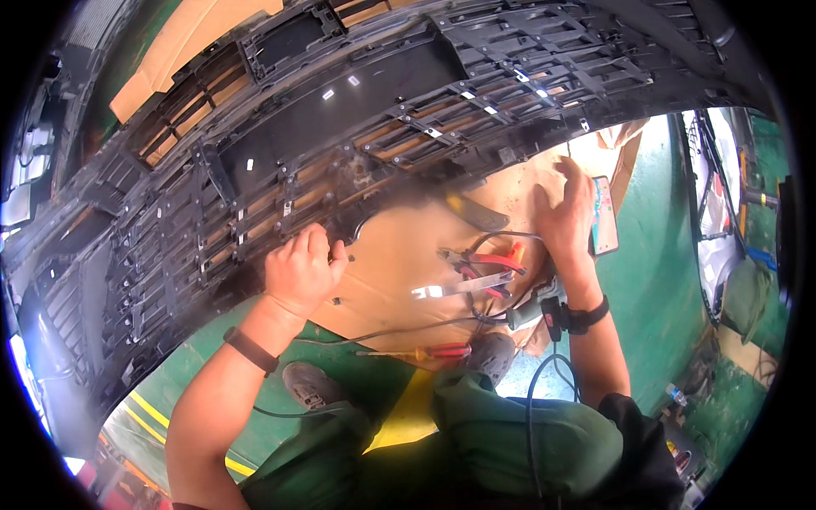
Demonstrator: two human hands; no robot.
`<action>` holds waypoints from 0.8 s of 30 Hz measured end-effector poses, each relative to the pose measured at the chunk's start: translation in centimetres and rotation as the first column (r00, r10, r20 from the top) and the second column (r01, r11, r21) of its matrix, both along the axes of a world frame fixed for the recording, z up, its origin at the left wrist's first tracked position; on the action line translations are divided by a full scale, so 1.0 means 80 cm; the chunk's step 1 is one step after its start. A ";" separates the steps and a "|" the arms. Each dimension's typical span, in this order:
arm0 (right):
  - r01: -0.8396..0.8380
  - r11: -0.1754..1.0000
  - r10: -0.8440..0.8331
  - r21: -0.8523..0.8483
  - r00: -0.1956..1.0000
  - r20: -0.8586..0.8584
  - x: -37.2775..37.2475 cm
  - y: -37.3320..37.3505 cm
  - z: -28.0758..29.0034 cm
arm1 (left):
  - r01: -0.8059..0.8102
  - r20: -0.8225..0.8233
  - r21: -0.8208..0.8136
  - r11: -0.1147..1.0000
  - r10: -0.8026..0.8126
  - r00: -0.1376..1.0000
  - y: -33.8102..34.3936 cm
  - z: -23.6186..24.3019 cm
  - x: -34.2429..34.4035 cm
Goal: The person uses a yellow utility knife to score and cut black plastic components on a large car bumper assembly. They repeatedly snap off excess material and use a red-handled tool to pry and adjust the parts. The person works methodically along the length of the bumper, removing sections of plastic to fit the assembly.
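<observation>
Cardboard [399, 255], grille [280, 161] hiding left hand [299, 270] fingertips

Bare cardboard [391, 255] lies open between the grille [280, 144] and the pliers [484, 268].

Left hand [299, 270] fingertips hidden behind grille [280, 144] edge; phone [604, 215] half covered by right hand [565, 217].

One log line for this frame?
left hand: gripping black plastic car grille edge | right hand: flat on brown cardboard sheet | red-handled pliers: lying idle
</observation>
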State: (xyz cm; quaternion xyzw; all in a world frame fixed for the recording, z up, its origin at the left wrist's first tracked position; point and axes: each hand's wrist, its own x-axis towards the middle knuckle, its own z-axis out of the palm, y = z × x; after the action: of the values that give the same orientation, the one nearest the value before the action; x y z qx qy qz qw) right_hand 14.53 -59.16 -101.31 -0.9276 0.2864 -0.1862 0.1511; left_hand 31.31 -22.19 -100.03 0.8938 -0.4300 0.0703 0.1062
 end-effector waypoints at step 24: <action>0.291 0.952 -0.222 0.096 0.870 -0.440 -0.068 -0.087 -0.015 | -0.056 -0.103 0.176 0.983 0.075 0.992 -0.011 0.004 -0.002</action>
State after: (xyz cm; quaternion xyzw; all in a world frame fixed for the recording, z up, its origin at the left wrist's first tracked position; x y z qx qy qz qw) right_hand 9.12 -66.10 -102.50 -0.8842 0.4472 0.0249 0.1328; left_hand 31.14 -23.09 -99.70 0.9158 -0.3983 -0.0128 0.0495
